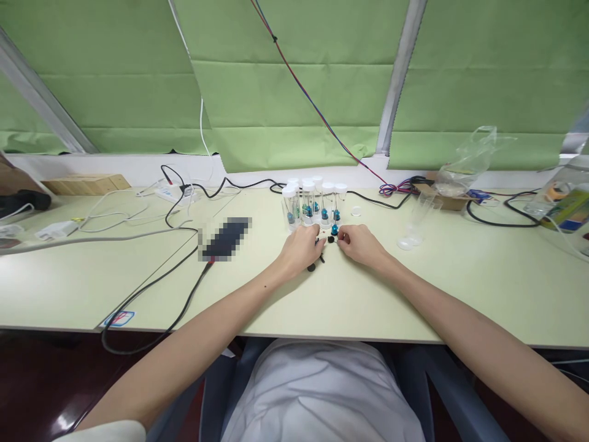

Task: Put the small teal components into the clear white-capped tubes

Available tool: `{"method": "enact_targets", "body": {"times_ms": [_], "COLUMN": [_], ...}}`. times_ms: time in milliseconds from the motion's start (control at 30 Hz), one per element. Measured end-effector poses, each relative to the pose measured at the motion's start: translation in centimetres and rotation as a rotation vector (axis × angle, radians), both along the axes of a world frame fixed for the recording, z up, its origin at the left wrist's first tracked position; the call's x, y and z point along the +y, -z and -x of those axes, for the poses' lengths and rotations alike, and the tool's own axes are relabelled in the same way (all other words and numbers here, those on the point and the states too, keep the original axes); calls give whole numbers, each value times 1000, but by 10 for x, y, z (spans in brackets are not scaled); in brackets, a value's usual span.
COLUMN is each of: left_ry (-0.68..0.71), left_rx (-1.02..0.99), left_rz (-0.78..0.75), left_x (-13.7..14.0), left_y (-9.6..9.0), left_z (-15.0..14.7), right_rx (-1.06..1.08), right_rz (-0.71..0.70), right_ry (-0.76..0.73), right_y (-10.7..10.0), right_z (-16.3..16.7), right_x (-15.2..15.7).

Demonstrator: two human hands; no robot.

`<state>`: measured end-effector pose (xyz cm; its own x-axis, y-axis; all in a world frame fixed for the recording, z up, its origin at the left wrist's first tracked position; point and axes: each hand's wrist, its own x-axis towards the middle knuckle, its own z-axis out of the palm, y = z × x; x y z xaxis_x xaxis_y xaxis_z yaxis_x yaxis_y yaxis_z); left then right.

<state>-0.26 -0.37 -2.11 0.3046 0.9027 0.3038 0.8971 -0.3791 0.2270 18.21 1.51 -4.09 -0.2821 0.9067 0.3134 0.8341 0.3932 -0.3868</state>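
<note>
My left hand [301, 248] rests on the table with its fingers curled together; a bit of something dark shows at the fingertips, too small to name. Opposite it, my right hand [361, 244] is closed in a pinch, and what it grips, if anything, cannot be made out. Between the hands stands a small teal-blue piece [334, 229], close to the right fingertips. Just below it lies a small black part [331, 239]. A round black piece [311, 267] and a short black stick-like piece [322, 259] lie beside my left hand.
Behind my hands stand several clear tubes with white caps [327, 186], blue-green pieces inside. Clear tubes [416, 221] lie at right, near a plastic bag [467, 162]. A blurred dark device [227, 238] with a black cable [184, 307] lies left. A white lid [356, 211] lies behind my right hand.
</note>
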Motion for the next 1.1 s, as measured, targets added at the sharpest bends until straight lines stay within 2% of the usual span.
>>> {"method": "enact_targets", "body": {"times_ms": [133, 300, 467, 600, 933, 1100], "left_ry": [5, 42, 52, 56, 62, 56], "left_rx": [-34, -165, -272, -305, -313, -307], "left_rz": [-4, -68, -105, -87, -67, -73], "left_x": [0, 1, -1, -3, -4, -5], "left_y": [-2, -5, -8, -9, -10, -10], "left_z": [0, 1, 0, -1, -3, -3], "right_rx": [66, 263, 274, 254, 153, 148], "right_rz": [-25, -78, 24, 45, 85, 76], "right_ry": [-16, -181, -281, -294, -216, -249], "right_y": [-2, -5, -6, -5, -3, -3], "right_z": [2, 12, 20, 20, 23, 21], "right_x": [-2, -11, -21, -21, -23, -21]}}
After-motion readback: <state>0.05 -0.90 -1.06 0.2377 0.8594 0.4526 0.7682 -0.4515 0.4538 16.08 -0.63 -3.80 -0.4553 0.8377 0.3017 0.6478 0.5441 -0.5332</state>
